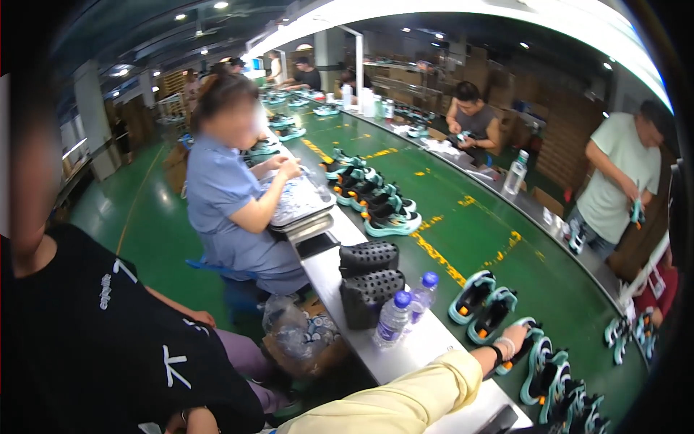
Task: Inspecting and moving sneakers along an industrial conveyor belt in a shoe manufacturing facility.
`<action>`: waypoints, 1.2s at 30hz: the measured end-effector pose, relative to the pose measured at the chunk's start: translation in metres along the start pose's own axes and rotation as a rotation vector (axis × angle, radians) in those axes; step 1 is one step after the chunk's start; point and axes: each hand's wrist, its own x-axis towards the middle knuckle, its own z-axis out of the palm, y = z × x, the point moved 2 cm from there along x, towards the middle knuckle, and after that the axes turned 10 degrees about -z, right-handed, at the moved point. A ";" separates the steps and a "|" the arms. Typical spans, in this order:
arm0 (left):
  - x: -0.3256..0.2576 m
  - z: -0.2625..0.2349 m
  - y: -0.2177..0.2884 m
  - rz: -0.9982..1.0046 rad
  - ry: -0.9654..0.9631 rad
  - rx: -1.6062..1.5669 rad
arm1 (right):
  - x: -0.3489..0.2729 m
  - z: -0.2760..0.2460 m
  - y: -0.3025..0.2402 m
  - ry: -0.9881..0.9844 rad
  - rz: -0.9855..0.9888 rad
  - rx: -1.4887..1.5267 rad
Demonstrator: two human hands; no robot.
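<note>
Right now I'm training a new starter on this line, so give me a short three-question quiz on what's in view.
1. True or false: two water bottles with blue caps stand on the steel table.
2. What does the right hand, in the yellow sleeve, touch? A) a bottle B) a shoe on the green belt C) a phone
3. Fill in: the markings painted on the belt are ___.
Key: 1 true; 2 B; 3 yellow.
</note>
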 end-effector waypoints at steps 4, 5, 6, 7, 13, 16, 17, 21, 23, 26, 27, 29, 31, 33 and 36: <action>-0.036 -0.028 0.032 0.174 0.447 0.098 | -0.005 0.019 -0.001 0.028 -0.023 -0.109; -0.059 -0.045 0.066 0.337 0.457 0.029 | -0.011 0.015 0.002 0.075 -0.013 -0.230; -0.086 -0.059 0.088 0.559 0.479 -0.052 | -0.012 0.015 0.004 0.089 0.047 -0.263; -0.092 -0.047 0.087 0.576 0.273 -0.152 | -0.008 0.016 0.000 0.088 0.088 -0.276; -0.103 -0.012 0.072 0.537 -0.091 0.209 | -0.006 0.043 0.067 0.002 0.016 -0.275; -0.104 0.003 0.081 0.603 -0.100 0.281 | -0.012 0.029 0.068 -0.077 0.093 -0.317; -0.102 0.006 0.081 0.624 -0.121 0.334 | -0.011 0.027 0.060 -0.135 0.171 -0.266; -0.104 -0.005 0.083 0.496 -0.245 0.414 | 0.003 0.008 -0.014 -0.169 0.031 -0.408; -0.102 -0.015 0.073 0.555 -0.143 0.590 | 0.001 0.011 -0.003 -0.151 -0.032 -0.430; -0.109 -0.028 0.057 0.535 -0.084 0.546 | -0.005 0.001 0.009 -0.136 0.018 -0.438; -0.113 -0.024 0.045 0.542 -0.035 0.489 | -0.009 0.000 0.033 -0.111 -0.020 -0.415; -0.125 -0.025 0.030 0.535 0.032 0.452 | 0.005 -0.020 -0.013 -0.006 0.158 -0.278; -0.135 -0.027 0.021 0.466 0.006 0.365 | 0.029 -0.041 -0.064 0.077 0.257 -0.115; -0.146 -0.042 0.033 0.434 -0.038 0.391 | 0.050 -0.039 -0.097 0.189 0.038 -0.165; -0.142 -0.041 0.034 0.430 0.026 0.406 | 0.077 0.030 -0.123 -0.090 -0.065 0.311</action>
